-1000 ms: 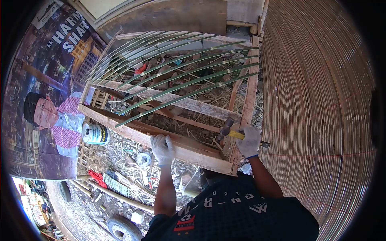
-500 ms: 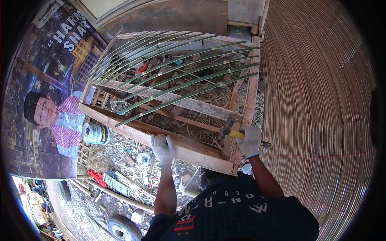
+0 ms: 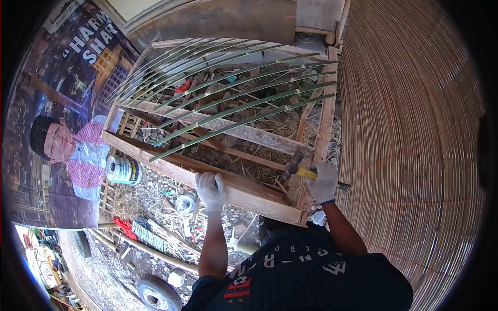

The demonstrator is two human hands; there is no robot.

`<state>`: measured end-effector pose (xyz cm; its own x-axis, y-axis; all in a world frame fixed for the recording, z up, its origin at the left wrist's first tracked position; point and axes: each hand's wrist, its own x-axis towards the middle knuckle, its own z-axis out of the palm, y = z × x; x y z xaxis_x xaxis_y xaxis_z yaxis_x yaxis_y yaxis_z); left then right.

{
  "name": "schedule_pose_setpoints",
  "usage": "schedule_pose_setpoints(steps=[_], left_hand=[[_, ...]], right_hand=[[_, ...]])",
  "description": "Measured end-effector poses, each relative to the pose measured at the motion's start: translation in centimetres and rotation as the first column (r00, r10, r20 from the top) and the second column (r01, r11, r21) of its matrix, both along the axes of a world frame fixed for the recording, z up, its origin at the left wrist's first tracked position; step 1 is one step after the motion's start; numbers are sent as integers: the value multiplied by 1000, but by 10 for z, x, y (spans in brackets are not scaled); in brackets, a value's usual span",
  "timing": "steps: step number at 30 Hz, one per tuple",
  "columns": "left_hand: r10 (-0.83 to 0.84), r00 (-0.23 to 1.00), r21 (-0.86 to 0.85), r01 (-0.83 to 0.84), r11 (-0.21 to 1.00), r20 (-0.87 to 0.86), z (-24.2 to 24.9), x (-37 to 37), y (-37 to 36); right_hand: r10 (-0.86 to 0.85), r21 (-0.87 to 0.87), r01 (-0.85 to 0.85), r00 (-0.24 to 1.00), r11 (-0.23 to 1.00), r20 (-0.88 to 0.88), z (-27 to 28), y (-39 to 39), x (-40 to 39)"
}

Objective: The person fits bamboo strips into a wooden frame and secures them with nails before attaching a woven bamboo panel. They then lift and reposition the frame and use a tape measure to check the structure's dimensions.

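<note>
Hammer gripped in right hand as before, left hand clasping wooden frame, both unmoved

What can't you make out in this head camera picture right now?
All in the head view:
Middle of the hammer handle: hidden by the right hand closed around it.
Whether the left hand grips or just rests on the front board: the back of its glove hides the palm.
Bottom of the nearer tyre: cut off by the lower edge.
Small print on the can: too small and blurred.
</note>
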<state>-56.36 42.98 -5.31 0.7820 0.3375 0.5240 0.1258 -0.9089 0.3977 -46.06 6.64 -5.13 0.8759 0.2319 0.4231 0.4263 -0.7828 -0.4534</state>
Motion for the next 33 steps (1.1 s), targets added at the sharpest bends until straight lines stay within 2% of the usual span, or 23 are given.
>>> schedule_pose_setpoints(steps=[33], left_hand=[[4, 1000, -23, -4, 1000, -5, 1, -1, 0]], right_hand=[[-22, -10, 22, 999, 1000, -34, 8, 4, -2]])
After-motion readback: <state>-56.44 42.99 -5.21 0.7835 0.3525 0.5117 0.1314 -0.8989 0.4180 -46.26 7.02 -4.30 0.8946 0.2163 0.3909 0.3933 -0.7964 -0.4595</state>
